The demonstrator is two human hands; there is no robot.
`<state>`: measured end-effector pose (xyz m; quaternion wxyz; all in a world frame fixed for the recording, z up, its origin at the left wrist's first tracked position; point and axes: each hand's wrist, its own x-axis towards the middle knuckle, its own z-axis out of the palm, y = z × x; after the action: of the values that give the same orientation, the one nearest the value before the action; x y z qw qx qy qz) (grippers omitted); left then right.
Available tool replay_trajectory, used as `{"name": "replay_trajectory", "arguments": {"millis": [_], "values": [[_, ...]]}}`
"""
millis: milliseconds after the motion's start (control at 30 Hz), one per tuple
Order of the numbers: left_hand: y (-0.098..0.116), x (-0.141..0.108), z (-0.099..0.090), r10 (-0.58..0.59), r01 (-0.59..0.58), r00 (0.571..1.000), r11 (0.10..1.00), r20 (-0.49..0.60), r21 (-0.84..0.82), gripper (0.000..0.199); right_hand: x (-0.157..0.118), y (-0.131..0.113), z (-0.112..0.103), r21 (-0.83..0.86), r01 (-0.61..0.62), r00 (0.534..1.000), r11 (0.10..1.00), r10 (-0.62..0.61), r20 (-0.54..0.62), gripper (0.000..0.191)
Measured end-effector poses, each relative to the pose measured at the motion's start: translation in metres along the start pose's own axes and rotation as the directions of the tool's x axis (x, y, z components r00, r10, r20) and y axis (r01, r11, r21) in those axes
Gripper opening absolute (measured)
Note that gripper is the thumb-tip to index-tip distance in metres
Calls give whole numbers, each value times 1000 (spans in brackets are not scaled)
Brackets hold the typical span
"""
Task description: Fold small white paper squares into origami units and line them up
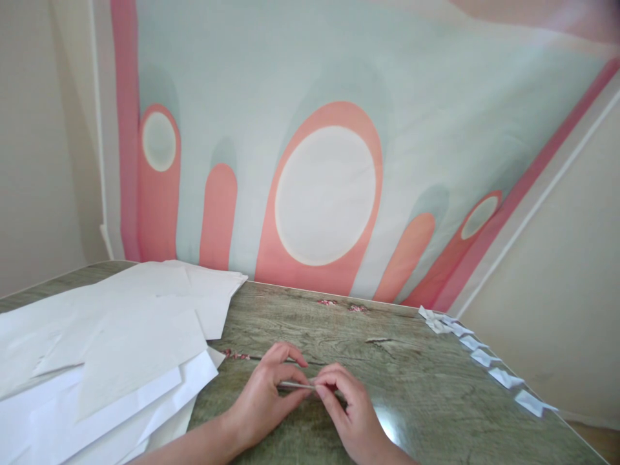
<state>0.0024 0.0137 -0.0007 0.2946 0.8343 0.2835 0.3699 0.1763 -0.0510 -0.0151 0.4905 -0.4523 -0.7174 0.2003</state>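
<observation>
Just above the wood-patterned table (402,374), my two hands meet near the bottom centre of the head view. My left hand (274,387) pinches a thin, narrow pale piece (293,385), seen nearly edge-on, between thumb and fingers. The fingertips of my right hand (351,407) are closed on the right end of the same piece. It looks like folded paper, though its exact shape is too small to tell.
Overlapping white paper sheets (145,342) cover the left side of the table. Several small folded white pieces (505,378) stand in a row along the right edge. A patterned cloth (242,77) hangs behind the table.
</observation>
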Motion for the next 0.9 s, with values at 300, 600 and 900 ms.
{"name": "replay_trajectory", "arguments": {"millis": [300,600,900], "values": [[-1,1,-1,-93,89,992,995,-90,-52,6,-4,8,-3,-356,219,951,908,-280,-129,21],[10,-3,3,-37,26,996,992,-87,-120,11,1,2,-8,-436,322,910,840,-402,-101,40],[6,-4,0,142,-146,983,989,-113,-32,14,1,-1,-8,-429,346,910,834,-411,-64,31]]}}
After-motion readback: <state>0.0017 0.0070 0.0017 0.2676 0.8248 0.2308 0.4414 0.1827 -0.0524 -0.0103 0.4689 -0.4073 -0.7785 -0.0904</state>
